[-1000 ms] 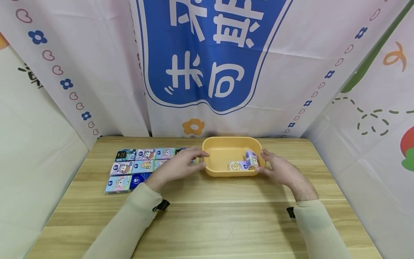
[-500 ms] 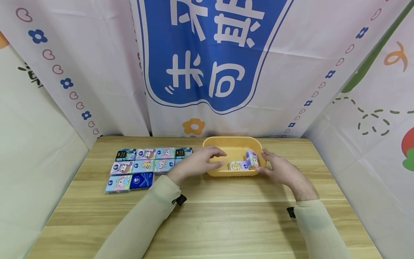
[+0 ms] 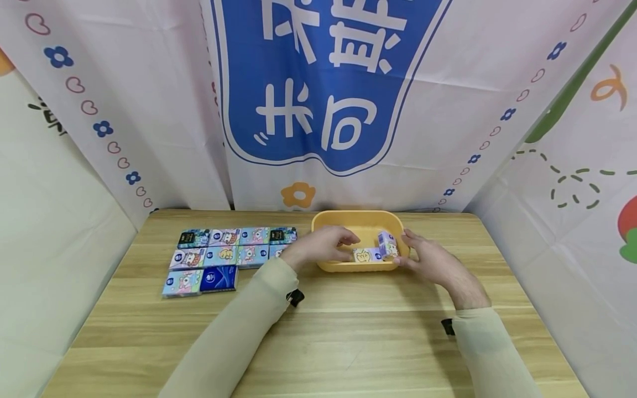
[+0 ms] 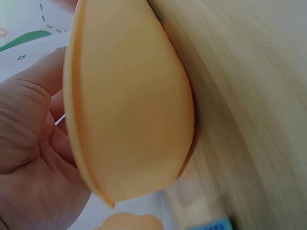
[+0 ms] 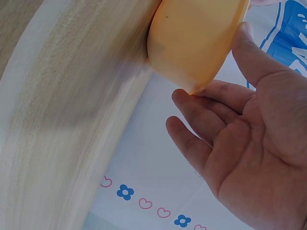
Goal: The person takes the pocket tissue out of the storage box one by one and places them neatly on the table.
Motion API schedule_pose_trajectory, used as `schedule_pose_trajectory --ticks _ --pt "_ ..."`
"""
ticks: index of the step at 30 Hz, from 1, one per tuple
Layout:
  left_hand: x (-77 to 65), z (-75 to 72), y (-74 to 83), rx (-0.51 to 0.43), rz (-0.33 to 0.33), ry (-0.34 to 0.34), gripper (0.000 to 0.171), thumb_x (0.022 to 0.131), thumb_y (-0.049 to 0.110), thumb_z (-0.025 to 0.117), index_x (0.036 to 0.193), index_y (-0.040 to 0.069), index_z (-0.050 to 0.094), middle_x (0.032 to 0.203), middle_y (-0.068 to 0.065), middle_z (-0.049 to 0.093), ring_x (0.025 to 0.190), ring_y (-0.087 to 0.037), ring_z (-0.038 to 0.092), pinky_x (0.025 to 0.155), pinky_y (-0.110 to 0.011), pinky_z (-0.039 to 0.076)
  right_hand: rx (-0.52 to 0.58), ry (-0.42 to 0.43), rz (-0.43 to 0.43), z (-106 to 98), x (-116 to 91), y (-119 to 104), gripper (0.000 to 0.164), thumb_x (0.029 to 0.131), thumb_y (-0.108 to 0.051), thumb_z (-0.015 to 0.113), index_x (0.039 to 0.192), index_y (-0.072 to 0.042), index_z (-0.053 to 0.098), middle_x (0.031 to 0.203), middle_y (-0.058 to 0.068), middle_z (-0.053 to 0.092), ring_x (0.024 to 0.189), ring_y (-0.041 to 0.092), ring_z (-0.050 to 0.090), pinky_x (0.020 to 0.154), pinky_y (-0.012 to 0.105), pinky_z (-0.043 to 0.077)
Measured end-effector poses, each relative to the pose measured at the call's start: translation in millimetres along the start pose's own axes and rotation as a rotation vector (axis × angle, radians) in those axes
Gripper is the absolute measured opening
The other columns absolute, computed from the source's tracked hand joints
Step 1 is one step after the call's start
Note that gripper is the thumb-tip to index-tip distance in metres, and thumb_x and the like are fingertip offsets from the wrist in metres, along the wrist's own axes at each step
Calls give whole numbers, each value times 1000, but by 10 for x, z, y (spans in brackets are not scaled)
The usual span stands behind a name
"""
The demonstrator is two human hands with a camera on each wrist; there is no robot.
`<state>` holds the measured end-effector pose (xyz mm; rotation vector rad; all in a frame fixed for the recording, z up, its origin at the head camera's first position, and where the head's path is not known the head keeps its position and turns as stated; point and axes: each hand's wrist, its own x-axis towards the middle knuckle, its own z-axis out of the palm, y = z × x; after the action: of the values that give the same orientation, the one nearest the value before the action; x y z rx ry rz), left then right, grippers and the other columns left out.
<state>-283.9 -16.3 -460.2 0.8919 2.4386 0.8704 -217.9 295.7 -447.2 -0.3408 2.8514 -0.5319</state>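
A yellow plastic basket point(image 3: 328, 267) stands at the back of the table. Two small tissue packs are inside it: a lilac one point(image 3: 364, 255) lies flat, while another point(image 3: 387, 244) leans upright against the right end. My left hand point(image 3: 323, 244) reaches over the basket's left side, fingers and thumb apart, with the thumb close to the flat pack. In the left wrist view the basket's outer wall point(image 4: 129, 110) hides the fingertips. At the right end, my right hand point(image 3: 432, 258) holds the basket, thumb at the front rim and fingers about the end wall.
Left of the basket, tissue packs point(image 3: 220, 256) lie in rows on the wooden table point(image 3: 348, 342), among them a dark blue pack point(image 3: 218, 278). Behind the table hangs a printed white curtain point(image 3: 259, 188).
My left hand has moved right, from the basket's left rim to over its inside, close to the flat pack. My right hand and the packs have stayed in place.
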Motion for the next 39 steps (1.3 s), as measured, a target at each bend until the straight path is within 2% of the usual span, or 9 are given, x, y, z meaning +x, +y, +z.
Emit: schedule_pose_trajectory --ticks 6,13,19,22,23,30,36,39 --pt "117 59 -11 8 6 -7 49 107 13 88 154 8 76 156 -9 79 145 -28 76 128 -43 62 0 -5 7 -1 5 -1 82 116 -46 74 175 4 47 191 28 30 173 60 36 141 76 34" --pt "239 148 -18 33 36 -11 47 106 8 88 151 7 78 153 -11 81 141 -28 78 127 -42 63 -1 -11 18 -7 9 3 82 116 -46 74 175 3 47 191 28 29 173 60 36 142 77 34" --pt "293 204 -72 107 71 -6 44 107 11 87 151 11 79 151 -6 82 132 -19 76 124 -38 63 3 -13 17 5 9 9 82 116 -47 73 175 3 47 191 28 29 173 60 36 142 77 34" --pt "309 208 -94 124 80 5 44 107 12 87 151 12 79 149 -5 82 127 -18 75 122 -38 63 -2 -5 14 5 5 -3 81 116 -46 73 175 4 47 190 29 30 172 60 37 141 77 35" --pt "296 199 -63 122 71 3 44 108 11 86 152 11 78 150 -6 81 130 -20 75 124 -40 62 -4 -3 11 6 6 -5 81 116 -46 74 174 4 48 190 29 30 172 60 37 141 77 35" --pt "422 273 -217 174 81 21 47 105 14 89 151 17 79 153 -1 80 141 -19 73 129 -38 59 -15 4 -1 10 14 -2 80 116 -44 74 173 5 48 189 30 31 171 61 39 140 77 36" --pt "516 314 -303 154 54 0 53 103 20 93 154 20 77 160 0 76 154 -21 68 139 -39 51 -15 1 -4 13 14 9 81 116 -45 74 174 6 47 189 30 32 171 60 38 141 77 36" --pt "554 341 -339 163 45 14 55 103 22 94 155 18 77 161 -1 76 153 -21 68 138 -40 52 -15 4 -3 15 20 14 81 117 -45 74 174 6 47 189 29 31 171 60 38 141 76 35"
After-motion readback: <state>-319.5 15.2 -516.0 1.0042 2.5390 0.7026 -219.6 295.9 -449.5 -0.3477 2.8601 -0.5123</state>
